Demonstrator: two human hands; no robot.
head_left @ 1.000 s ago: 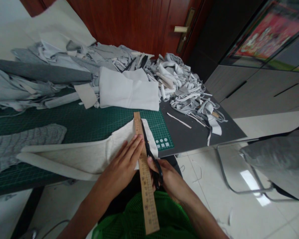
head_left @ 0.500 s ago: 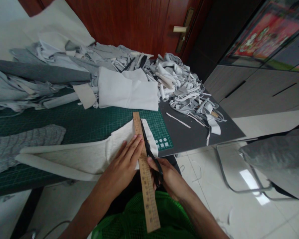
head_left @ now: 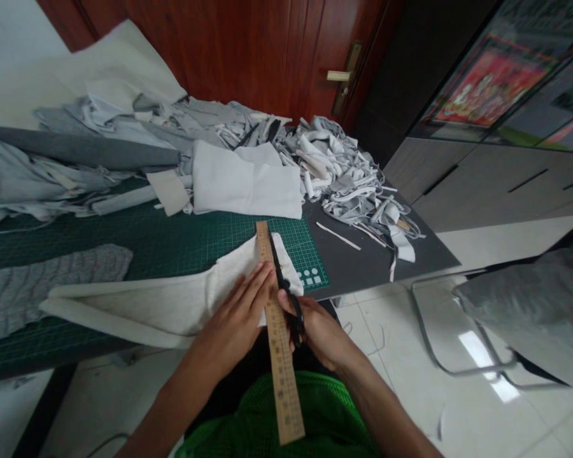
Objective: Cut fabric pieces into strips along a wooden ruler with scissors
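Left hand lies flat on the off-white fabric, fingers together and extended, fingertips just beside the wooden ruler. Not gripping, only pressing down. Right hand is closed around the black scissors, blades running along the ruler's right edge, on the fabric. Ruler lies across the fabric, its far end on the green cutting mat, its near end past the table edge toward the person's green mesh top. Fabric sits on the mat, one long tapered end pointing left. Gray knit piece lies on the mat left of it. Beyond are a folded white cloth and a heap of gray and white scraps, partly on the dark gray table. Thin white strip lies on the table.
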